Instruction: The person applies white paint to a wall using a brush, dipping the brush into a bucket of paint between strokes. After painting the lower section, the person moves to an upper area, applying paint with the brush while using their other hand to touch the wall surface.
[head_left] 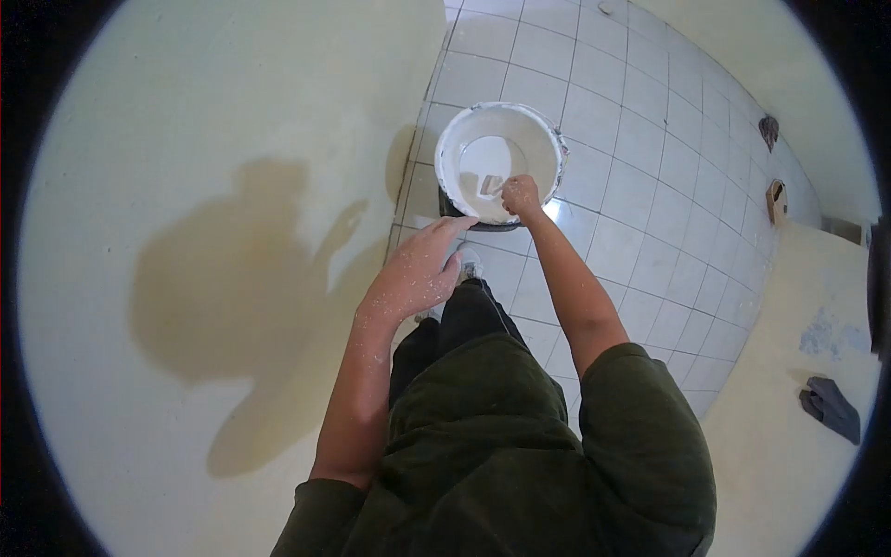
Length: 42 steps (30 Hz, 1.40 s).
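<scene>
A round white bucket with a paint-smeared rim stands on the tiled floor and holds white liquid at the bottom. My right hand is over the near right part of the bucket, its fingers closed around the handle of a small paint brush, whose head points left inside the bucket. White specks cover my left hand, which reaches to the near left rim with its fingers stretched out and nothing held. Something dark shows beneath the bucket's near side.
A pale wall with my shadow on it rises at the left. White floor tiles run to the right. A dark cloth is at the lower right, and a brown object lies at the far right edge of the floor.
</scene>
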Each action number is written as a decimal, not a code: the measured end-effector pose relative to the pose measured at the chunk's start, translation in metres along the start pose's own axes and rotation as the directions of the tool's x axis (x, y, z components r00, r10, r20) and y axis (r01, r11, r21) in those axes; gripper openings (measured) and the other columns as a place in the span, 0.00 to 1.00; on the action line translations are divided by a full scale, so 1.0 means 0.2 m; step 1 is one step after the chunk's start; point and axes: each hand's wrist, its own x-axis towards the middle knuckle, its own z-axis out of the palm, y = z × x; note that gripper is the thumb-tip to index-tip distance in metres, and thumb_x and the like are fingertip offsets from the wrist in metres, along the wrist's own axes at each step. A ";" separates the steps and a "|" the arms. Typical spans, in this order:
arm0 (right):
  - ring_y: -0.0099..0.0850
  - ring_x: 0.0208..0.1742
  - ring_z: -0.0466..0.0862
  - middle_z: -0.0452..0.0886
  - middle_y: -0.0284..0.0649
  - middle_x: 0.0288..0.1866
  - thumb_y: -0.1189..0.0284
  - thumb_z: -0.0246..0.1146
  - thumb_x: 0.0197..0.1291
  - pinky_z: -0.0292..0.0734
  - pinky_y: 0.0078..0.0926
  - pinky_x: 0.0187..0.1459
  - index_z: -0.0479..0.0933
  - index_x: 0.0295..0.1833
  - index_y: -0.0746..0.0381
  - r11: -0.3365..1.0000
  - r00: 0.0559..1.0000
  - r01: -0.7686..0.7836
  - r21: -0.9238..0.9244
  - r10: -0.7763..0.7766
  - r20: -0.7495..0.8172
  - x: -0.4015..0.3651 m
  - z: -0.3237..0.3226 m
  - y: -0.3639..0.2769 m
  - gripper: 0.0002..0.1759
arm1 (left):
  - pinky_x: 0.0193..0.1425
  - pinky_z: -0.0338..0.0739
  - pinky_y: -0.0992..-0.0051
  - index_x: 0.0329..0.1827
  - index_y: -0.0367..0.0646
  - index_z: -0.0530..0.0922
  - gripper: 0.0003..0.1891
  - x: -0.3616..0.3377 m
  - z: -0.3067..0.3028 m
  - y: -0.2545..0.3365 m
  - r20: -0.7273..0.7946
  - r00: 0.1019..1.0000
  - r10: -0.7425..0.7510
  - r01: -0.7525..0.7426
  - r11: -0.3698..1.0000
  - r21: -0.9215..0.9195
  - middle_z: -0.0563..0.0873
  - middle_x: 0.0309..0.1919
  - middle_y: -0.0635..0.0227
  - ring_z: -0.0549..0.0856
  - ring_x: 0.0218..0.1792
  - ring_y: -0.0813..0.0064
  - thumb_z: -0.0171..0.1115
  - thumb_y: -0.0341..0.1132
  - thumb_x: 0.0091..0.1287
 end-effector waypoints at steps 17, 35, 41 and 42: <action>0.34 0.26 0.90 0.88 0.41 0.23 0.73 0.68 0.61 0.86 0.31 0.34 0.89 0.26 0.59 0.747 0.989 0.138 -0.651 -0.063 0.137 0.22 0.14 0.13 0.11 | 0.76 0.73 0.55 0.75 0.44 0.73 0.25 -0.09 0.13 -0.07 0.027 0.999 -0.032 0.032 0.999 -0.022 0.81 0.68 0.52 0.79 0.69 0.47 0.56 0.27 0.74; 0.62 0.35 0.87 0.84 0.65 0.29 0.58 0.57 0.76 0.81 0.57 0.42 0.82 0.36 0.75 0.998 0.994 -0.059 -0.012 0.058 -0.095 -0.45 -0.03 0.08 0.28 | 0.77 0.72 0.57 0.73 0.41 0.76 0.23 -0.29 0.15 -0.15 0.073 0.990 -0.123 0.127 0.990 -0.058 0.82 0.67 0.48 0.80 0.69 0.46 0.57 0.28 0.74; 0.67 0.42 0.84 0.84 0.68 0.35 0.58 0.58 0.78 0.78 0.58 0.42 0.79 0.38 0.74 0.927 0.954 -0.297 0.230 0.296 0.042 -0.80 -0.13 -0.13 0.26 | 0.77 0.72 0.57 0.72 0.40 0.77 0.23 -0.35 0.17 -0.11 0.074 0.991 -0.108 0.112 0.992 -0.060 0.82 0.67 0.48 0.80 0.69 0.46 0.57 0.28 0.74; 0.59 0.34 0.83 0.82 0.62 0.31 0.57 0.58 0.78 0.77 0.54 0.36 0.79 0.39 0.73 0.968 0.982 -0.182 0.171 0.187 -0.016 -0.81 -0.09 -0.08 0.26 | 0.77 0.72 0.57 0.72 0.39 0.77 0.23 -0.36 0.18 -0.11 0.068 0.993 -0.098 0.102 0.993 -0.064 0.82 0.67 0.48 0.80 0.69 0.46 0.57 0.28 0.74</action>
